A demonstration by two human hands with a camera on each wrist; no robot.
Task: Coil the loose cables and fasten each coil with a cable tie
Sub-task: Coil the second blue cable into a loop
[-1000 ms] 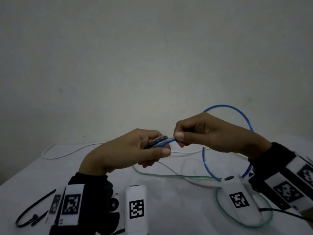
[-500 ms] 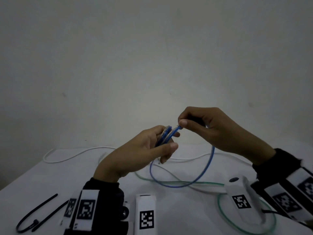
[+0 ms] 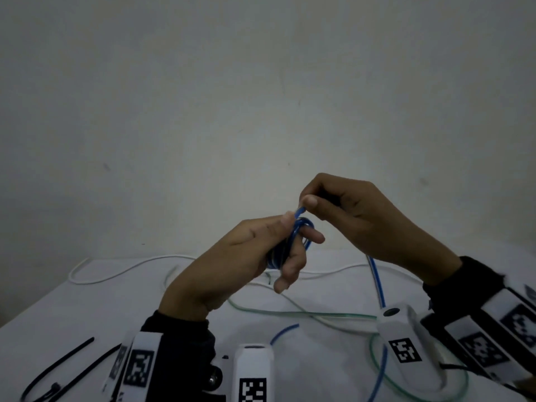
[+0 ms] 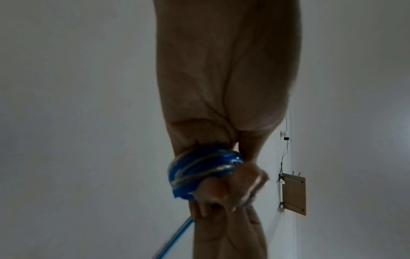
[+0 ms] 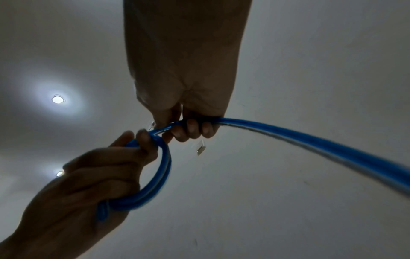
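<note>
The task is in its first part, as I judge it: the blue cable [image 3: 290, 242] is partly wound and no coil carries a tie yet. The left hand [image 3: 246, 256] is raised above the white table [image 3: 58, 309] and its fingers curl round a small bundle of several blue turns, so the coil sits in this hand, in the air. The right hand [image 3: 356, 216] is just beside it, a little higher, and pinches the running part of the same cable between thumb and fingertips; in the right wrist view the cable passes under its curled fingers and goes away toward the camera. A free length of the blue cable hangs down from the right hand and lies on the table, so more turns are left to wind. A green cable [image 3: 304, 314] and a white cable [image 3: 130, 265] lie loose on the table, not coiled. Black cable ties [image 3: 61, 364] lie at the near left edge, untouched. What is left, I think, is most of the work: finish this coil, tie it, then do the two others
</note>
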